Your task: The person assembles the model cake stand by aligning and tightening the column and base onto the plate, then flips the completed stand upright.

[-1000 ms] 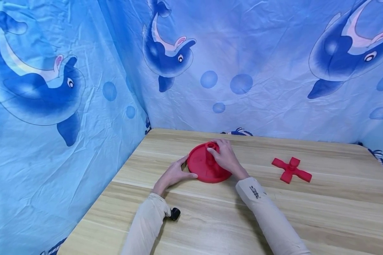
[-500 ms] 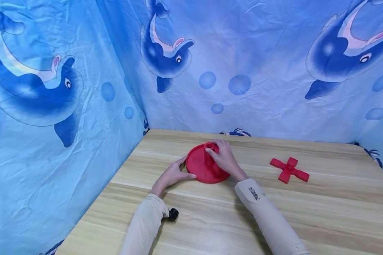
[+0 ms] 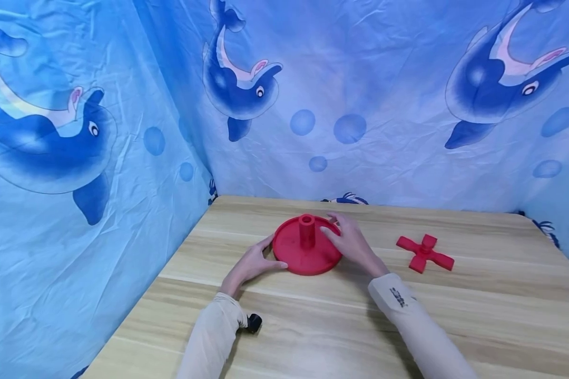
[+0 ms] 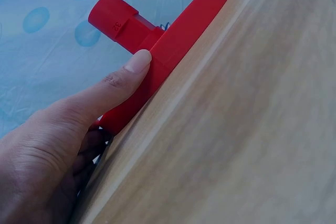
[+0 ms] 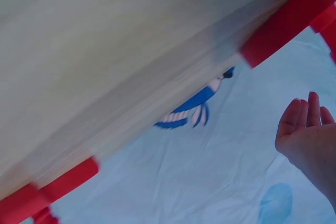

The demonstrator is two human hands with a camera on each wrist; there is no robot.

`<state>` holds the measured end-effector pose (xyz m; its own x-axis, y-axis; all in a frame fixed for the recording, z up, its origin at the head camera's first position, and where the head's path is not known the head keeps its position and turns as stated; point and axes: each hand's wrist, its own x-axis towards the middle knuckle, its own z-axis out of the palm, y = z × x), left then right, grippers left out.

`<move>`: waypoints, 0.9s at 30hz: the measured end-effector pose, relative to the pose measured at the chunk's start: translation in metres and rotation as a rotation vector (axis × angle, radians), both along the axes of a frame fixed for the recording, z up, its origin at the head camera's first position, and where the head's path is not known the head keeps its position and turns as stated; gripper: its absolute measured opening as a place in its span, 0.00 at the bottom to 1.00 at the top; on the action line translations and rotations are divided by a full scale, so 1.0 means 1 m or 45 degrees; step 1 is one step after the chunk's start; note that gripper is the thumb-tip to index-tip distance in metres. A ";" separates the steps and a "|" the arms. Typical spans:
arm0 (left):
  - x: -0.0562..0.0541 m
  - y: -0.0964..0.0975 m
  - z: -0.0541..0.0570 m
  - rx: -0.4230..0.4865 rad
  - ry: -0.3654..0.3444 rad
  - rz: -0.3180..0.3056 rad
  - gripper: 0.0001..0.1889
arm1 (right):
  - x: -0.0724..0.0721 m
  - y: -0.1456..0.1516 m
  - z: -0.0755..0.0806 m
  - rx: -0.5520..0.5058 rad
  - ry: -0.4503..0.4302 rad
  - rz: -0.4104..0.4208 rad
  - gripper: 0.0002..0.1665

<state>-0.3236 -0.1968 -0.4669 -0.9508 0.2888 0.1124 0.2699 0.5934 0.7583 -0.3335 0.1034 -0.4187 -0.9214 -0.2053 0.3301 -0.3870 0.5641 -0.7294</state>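
A round red base (image 3: 289, 250) with a raised rim lies flat on the table, and a hollow red post (image 3: 307, 234) stands upright from its middle. My left hand (image 3: 250, 263) holds the base's left edge between thumb and fingers; in the left wrist view the thumb (image 4: 137, 62) presses on the rim. Fingers spread, my right hand (image 3: 353, 245) hovers over the base's right side, apart from the post. The right wrist view shows this hand (image 5: 310, 135) holding nothing. Farther right lies a red four-armed cross piece (image 3: 424, 253) with a small raised hub.
The wooden table (image 3: 303, 326) runs back to a blue curtain (image 3: 384, 158) printed with dolphins, which also hangs along the left side. A small black camera (image 3: 254, 323) sticks out from my left sleeve.
My right hand has let go of the post and moved a little to the right, its fingers spreading. The left hand keeps its hold on the base. The head view has shifted slightly.
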 end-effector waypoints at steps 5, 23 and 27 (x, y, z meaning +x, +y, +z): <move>-0.001 -0.001 -0.001 0.005 0.006 0.000 0.56 | 0.003 0.026 -0.002 0.067 0.009 -0.023 0.34; -0.002 -0.002 0.000 -0.005 -0.004 -0.010 0.55 | 0.023 0.097 0.004 0.178 0.069 -0.103 0.34; -0.002 -0.001 0.000 0.000 -0.011 -0.004 0.56 | 0.030 0.113 0.005 0.203 0.082 -0.135 0.33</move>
